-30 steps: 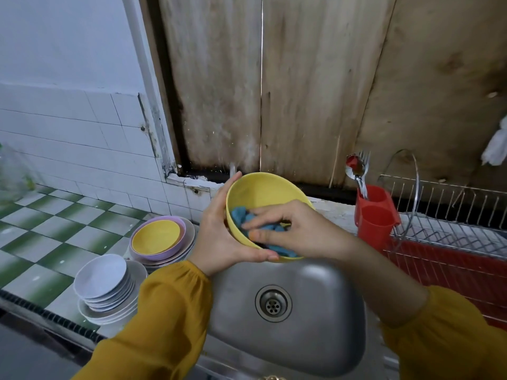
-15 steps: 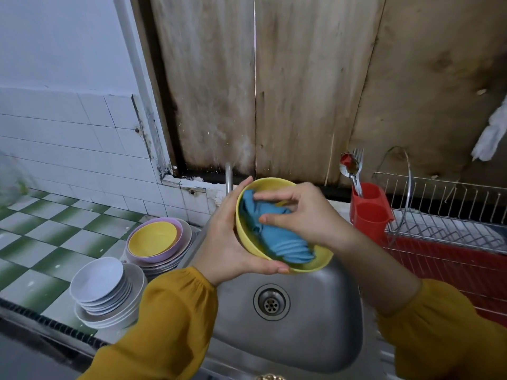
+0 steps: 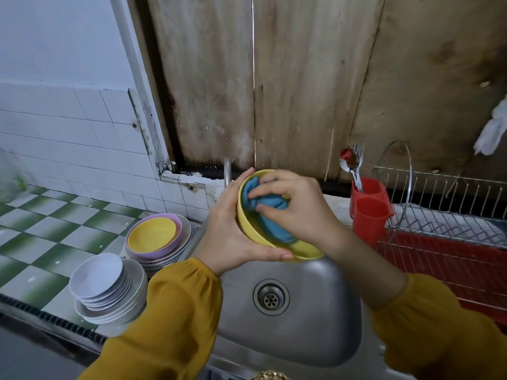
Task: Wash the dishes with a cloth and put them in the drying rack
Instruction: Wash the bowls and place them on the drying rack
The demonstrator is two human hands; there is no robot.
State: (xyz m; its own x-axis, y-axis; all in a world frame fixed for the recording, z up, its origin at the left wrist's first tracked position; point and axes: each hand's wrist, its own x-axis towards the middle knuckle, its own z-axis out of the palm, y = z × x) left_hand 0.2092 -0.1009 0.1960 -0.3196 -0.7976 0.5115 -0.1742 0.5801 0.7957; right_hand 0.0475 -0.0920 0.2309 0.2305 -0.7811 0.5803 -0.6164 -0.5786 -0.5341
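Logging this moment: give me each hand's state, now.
Left hand: grips the yellow bowl by its outer wall.
Right hand: holds the blue cloth bunched inside that bowl.

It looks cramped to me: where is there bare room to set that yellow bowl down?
Free: the sink basin around the drain; the checkered counter left of the plate stacks; the wire rack right of the red cutlery cup. Crowded: the counter edge beside the sink, where both stacks sit.

A counter (image 3: 55, 220) of green-and-white checkered tiles carries a stack of white plates (image 3: 109, 294) and, just behind it, a second plate stack (image 3: 175, 250) topped by a purple bowl (image 3: 164, 252). A steel sink (image 3: 301, 333) is set beside them, and a wire drying rack (image 3: 444, 226) stands to its right.
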